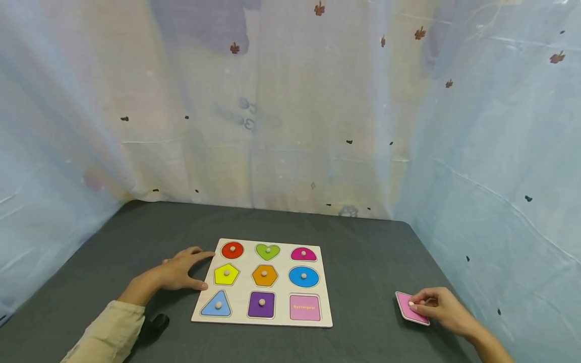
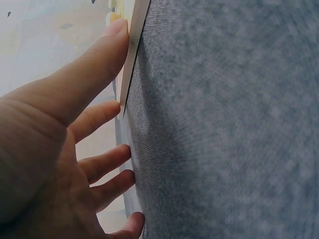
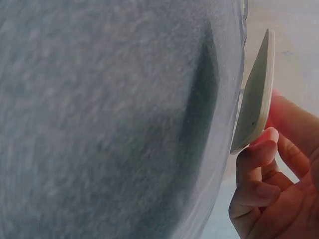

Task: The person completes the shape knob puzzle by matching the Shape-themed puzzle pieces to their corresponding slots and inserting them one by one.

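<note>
Pink piece (image 1: 410, 308) pinched, tilted, by right hand (image 1: 442, 308).

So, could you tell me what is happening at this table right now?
A person is working with a wooden shape puzzle board on a grey table. The left hand rests flat against the board's left edge. The right hand pinches a pink rectangle piece, tilted off the table to the right of the board. The board's rectangle slot is open; the other eight pieces sit in place.
</note>
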Motion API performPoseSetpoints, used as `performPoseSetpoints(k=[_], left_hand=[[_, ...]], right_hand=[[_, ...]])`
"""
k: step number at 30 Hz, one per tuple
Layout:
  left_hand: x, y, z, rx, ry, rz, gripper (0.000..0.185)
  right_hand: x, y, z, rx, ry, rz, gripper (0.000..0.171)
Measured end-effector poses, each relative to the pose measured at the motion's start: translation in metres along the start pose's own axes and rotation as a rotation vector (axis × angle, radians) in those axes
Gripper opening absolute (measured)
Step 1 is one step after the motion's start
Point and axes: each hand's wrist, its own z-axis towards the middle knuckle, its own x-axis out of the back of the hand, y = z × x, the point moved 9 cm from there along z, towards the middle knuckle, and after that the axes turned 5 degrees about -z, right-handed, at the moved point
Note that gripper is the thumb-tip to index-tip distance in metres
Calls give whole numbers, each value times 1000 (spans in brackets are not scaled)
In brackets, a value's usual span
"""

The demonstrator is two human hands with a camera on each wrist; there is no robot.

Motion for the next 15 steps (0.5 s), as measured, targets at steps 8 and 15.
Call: performPoseSetpoints(k=[8,15], left_hand=[[-1,-1,1,2,1,19,93],[-1,-3,3,0,2,19,93]], right_hand=[[-5,-8,7,11,-2,-2,8],[-6,-19,13,25,24,-31,7]])
